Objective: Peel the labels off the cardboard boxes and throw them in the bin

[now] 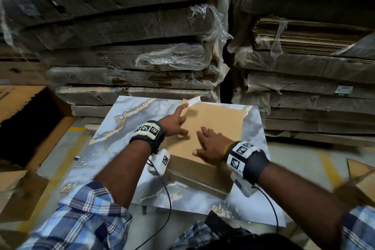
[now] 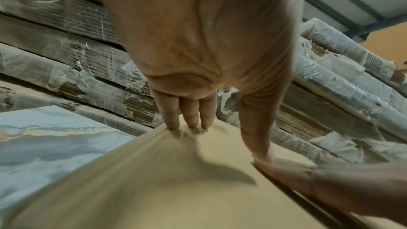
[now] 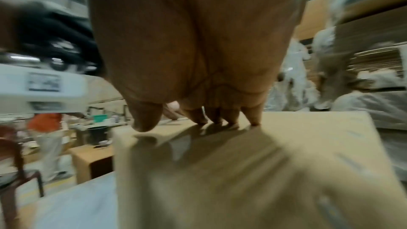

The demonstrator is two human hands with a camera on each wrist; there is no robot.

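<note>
Right hand (image 3: 193,69) fingertips on cardboard box (image 3: 242,171)

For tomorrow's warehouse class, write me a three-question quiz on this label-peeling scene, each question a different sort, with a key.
1. True or false: both hands press flat on the flat brown cardboard box.
2. Which does the box lie on? A) wooden pallet B) blue-grey marbled tile C) bare floor
3. Fill in: the curled white label strip lifts from the box's ____ corner.

Key:
1. True: the left hand and right hand lie open on top.
2. B
3. Far-left
</note>
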